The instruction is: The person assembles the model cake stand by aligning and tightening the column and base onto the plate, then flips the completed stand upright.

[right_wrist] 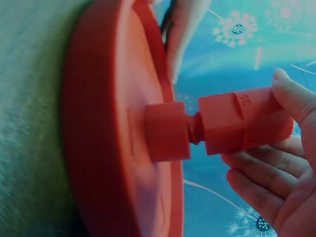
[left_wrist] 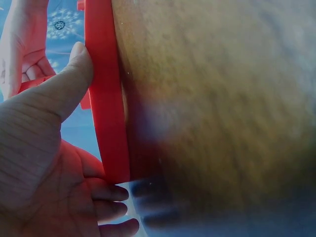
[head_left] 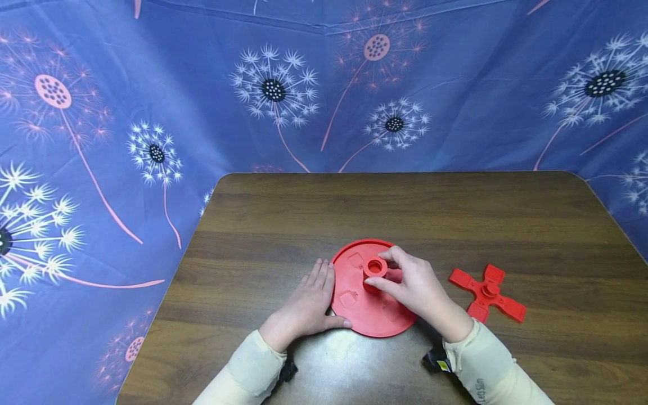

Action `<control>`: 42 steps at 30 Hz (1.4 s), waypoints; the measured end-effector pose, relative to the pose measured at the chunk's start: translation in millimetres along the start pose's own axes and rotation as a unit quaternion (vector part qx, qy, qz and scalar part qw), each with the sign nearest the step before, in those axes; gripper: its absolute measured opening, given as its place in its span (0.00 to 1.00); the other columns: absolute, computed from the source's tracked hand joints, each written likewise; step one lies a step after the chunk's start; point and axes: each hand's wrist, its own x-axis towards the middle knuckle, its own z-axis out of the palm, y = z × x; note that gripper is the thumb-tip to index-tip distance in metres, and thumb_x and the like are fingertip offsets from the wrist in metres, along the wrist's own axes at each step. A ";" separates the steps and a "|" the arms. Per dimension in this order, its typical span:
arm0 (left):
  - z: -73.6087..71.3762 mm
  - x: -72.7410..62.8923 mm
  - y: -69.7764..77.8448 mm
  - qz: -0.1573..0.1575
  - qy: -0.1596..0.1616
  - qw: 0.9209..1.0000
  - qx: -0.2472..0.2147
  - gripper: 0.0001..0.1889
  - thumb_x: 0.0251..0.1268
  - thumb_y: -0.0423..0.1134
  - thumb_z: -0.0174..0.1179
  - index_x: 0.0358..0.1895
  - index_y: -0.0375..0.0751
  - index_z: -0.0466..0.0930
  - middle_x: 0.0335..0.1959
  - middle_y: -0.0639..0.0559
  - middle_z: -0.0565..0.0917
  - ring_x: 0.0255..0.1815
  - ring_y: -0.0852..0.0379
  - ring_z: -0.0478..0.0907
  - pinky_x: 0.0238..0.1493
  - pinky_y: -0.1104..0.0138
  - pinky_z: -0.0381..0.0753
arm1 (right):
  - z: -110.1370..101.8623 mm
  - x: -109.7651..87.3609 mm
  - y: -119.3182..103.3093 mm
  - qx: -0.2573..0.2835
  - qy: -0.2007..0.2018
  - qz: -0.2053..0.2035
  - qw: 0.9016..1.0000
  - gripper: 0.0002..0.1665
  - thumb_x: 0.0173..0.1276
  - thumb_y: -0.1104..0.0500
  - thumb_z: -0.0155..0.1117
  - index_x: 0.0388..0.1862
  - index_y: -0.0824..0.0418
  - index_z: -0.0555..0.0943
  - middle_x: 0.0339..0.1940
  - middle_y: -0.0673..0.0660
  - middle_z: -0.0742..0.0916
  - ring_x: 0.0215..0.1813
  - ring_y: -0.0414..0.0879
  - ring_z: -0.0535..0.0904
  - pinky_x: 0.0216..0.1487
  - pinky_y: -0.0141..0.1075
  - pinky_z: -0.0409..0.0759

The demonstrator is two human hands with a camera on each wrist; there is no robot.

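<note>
A round red disc [head_left: 382, 325] with a raised rim lies on the table. My left hand [head_left: 307, 308] rests against its left edge, fingers extended and thumb at the near rim. With thumb and fingers, my right hand [head_left: 422, 288] pinches a hollow red cylinder [right_wrist: 224, 122] over the disc. In the right wrist view, a short red hub [right_wrist: 168, 132] rises from the disc, and a narrow threaded stud [right_wrist: 195, 129] shows between hub and cylinder. The cylinder stands slightly tilted. Whether it touches the stud's thread cannot be told. The left wrist view shows the left thumb [left_wrist: 76, 74] on the rim.
To the right of the disc lies a red four-armed cross piece [head_left: 490, 290] with a round knob at its centre. The wooden table [head_left: 253, 225] reaches back to a blue dandelion-patterned cloth [head_left: 202, 67] hanging behind and at the sides.
</note>
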 end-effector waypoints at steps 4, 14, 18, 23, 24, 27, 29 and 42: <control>0.2 0.3 -0.5 0.000 -0.001 1.000 0.001 0.61 0.52 0.74 0.58 0.75 0.27 0.47 0.76 0.32 0.50 0.78 0.39 0.43 0.72 0.50 0.57 | 6.9 -2.0 1.2 -0.013 0.033 -0.012 0.999 0.27 0.47 0.51 0.82 0.41 0.57 0.77 0.35 0.48 0.86 0.34 0.43 0.86 0.33 0.43 0.84; -0.2 0.5 -0.4 -0.008 -0.008 1.000 -0.009 0.61 0.52 0.74 0.58 0.76 0.29 0.47 0.77 0.33 0.49 0.78 0.40 0.43 0.71 0.49 0.58 | 11.3 -4.4 2.4 -0.030 0.047 -0.012 0.998 0.30 0.48 0.50 0.82 0.43 0.58 0.75 0.35 0.51 0.86 0.33 0.47 0.86 0.33 0.43 0.84; 0.0 0.7 -0.4 -0.010 -0.012 1.000 -0.017 0.61 0.52 0.73 0.59 0.76 0.29 0.46 0.77 0.34 0.49 0.78 0.40 0.42 0.71 0.49 0.58 | 8.9 -5.5 2.2 -0.035 0.027 -0.004 0.999 0.33 0.55 0.48 0.77 0.54 0.58 0.74 0.44 0.54 0.86 0.40 0.48 0.86 0.40 0.45 0.84; -0.3 0.6 -0.5 -0.008 -0.012 1.000 -0.018 0.61 0.53 0.73 0.59 0.76 0.29 0.46 0.77 0.34 0.49 0.78 0.40 0.42 0.71 0.49 0.59 | 1.7 -4.1 4.1 0.011 -0.024 -0.018 0.999 0.33 0.65 0.53 0.68 0.67 0.55 0.71 0.57 0.52 0.82 0.56 0.45 0.81 0.55 0.49 0.77; -0.6 0.4 -0.5 -0.006 -0.011 1.000 -0.017 0.61 0.53 0.72 0.59 0.76 0.29 0.46 0.77 0.34 0.49 0.78 0.40 0.43 0.71 0.49 0.59 | 0.4 -3.3 5.0 0.025 -0.040 -0.026 0.999 0.33 0.66 0.54 0.67 0.69 0.55 0.71 0.60 0.51 0.81 0.58 0.45 0.79 0.57 0.50 0.76; -1.1 0.4 -0.4 -0.001 -0.005 1.000 -0.016 0.61 0.53 0.72 0.60 0.75 0.27 0.47 0.76 0.32 0.50 0.78 0.39 0.44 0.70 0.49 0.60 | -2.6 -0.5 7.6 0.054 -0.083 -0.046 0.994 0.33 0.67 0.59 0.65 0.71 0.55 0.69 0.65 0.50 0.78 0.64 0.46 0.75 0.61 0.49 0.74; -1.0 0.7 -0.6 0.000 -0.005 1.000 -0.016 0.61 0.53 0.72 0.60 0.75 0.27 0.47 0.76 0.32 0.50 0.78 0.40 0.44 0.70 0.49 0.60 | -3.9 0.7 9.6 0.065 -0.097 -0.046 0.992 0.33 0.67 0.60 0.65 0.71 0.56 0.70 0.65 0.50 0.78 0.63 0.45 0.75 0.60 0.47 0.76; 1.0 3.3 -2.8 -0.008 -0.013 1.000 -0.021 0.61 0.52 0.73 0.59 0.76 0.29 0.47 0.77 0.34 0.49 0.78 0.40 0.43 0.72 0.50 0.57 | -2.3 -1.0 11.7 0.133 -0.055 0.026 0.989 0.29 0.55 0.65 0.76 0.54 0.59 0.74 0.50 0.54 0.85 0.51 0.50 0.84 0.51 0.48 0.81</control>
